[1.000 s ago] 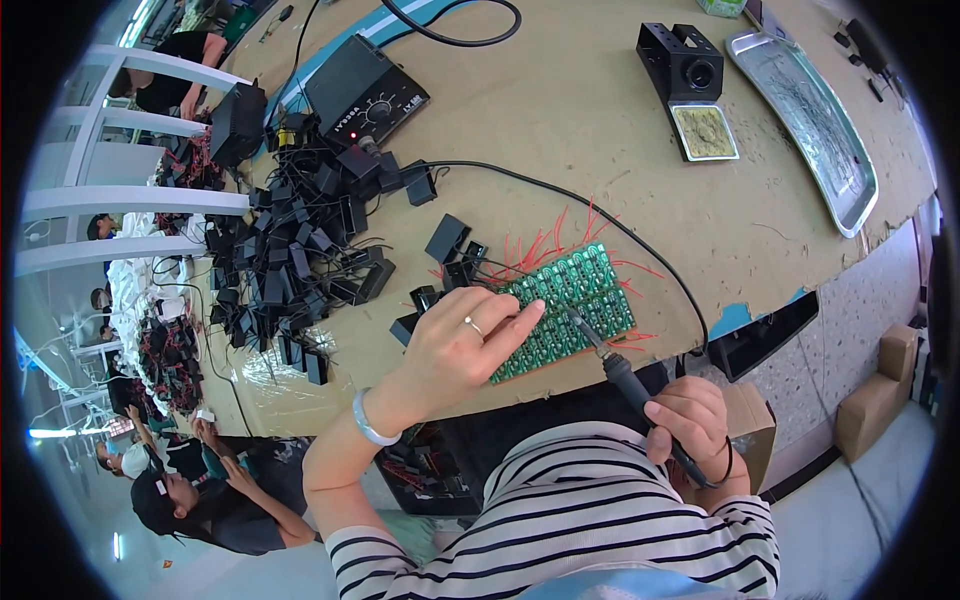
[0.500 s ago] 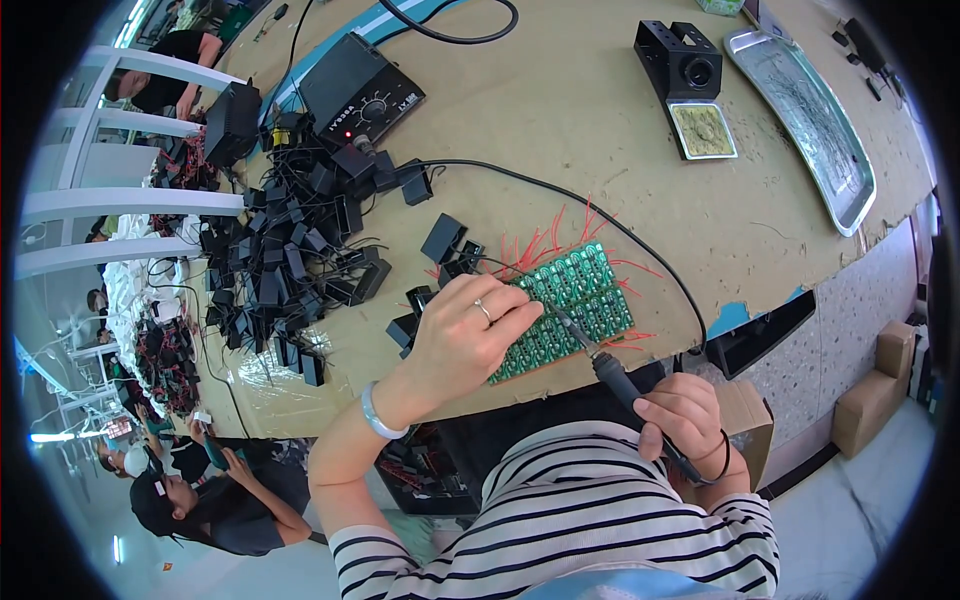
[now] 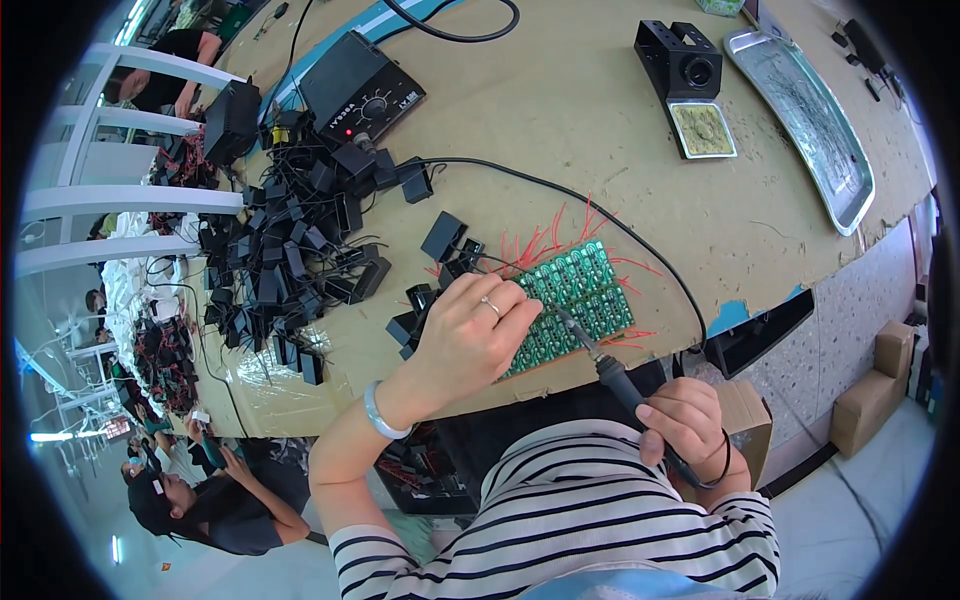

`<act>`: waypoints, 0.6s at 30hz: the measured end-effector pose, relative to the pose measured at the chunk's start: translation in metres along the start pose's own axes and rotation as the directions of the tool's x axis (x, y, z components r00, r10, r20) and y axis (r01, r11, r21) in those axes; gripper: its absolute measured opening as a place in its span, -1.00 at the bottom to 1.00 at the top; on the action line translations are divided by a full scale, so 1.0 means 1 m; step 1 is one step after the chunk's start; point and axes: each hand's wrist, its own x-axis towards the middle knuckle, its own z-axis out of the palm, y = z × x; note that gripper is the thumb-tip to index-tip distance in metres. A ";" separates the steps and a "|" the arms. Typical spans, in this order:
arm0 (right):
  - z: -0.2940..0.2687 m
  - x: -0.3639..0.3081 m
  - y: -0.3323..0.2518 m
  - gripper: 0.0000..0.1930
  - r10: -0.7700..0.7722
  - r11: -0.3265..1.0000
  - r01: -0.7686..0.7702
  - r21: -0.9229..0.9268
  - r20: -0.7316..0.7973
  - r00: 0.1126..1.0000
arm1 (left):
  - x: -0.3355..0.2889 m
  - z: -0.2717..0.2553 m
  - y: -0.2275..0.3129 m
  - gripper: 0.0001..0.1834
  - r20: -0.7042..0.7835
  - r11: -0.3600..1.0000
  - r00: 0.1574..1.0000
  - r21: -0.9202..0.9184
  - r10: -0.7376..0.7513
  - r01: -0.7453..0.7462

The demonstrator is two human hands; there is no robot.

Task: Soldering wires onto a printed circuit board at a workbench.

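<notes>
A green panel of small circuit boards (image 3: 585,275) lies near the table's front edge, red wires (image 3: 545,235) sticking out around it. Over its left part, my left hand (image 3: 470,325) is closed in a pinch on a thin black wire (image 3: 497,261), whose end the fingertips hide. That wire leads from a small black plastic case (image 3: 460,262) beyond the hand. My right hand (image 3: 685,425) grips a soldering iron (image 3: 622,385) by its dark handle. Its metal tip reaches the panel close to my left fingertips; whether it touches cannot be made out.
A heap of black cases with cables (image 3: 285,240) covers the table's left side, beside a black soldering station (image 3: 362,90). The iron's cable (image 3: 600,208) arcs behind the panel. An iron stand (image 3: 685,65) with a yellowish sponge (image 3: 703,130) and a metal tray (image 3: 805,130) stand far right.
My left hand has shifted very slightly over the panel, its pinch kept. The soldering iron's tip has moved a little; both hands otherwise hold their places.
</notes>
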 end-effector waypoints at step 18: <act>-0.008 -0.003 0.000 -0.70 0.060 0.998 -0.063 -0.023 -0.088 0.994 | 0.001 -0.003 0.005 -0.81 0.053 0.998 0.998 0.053 -0.016 0.013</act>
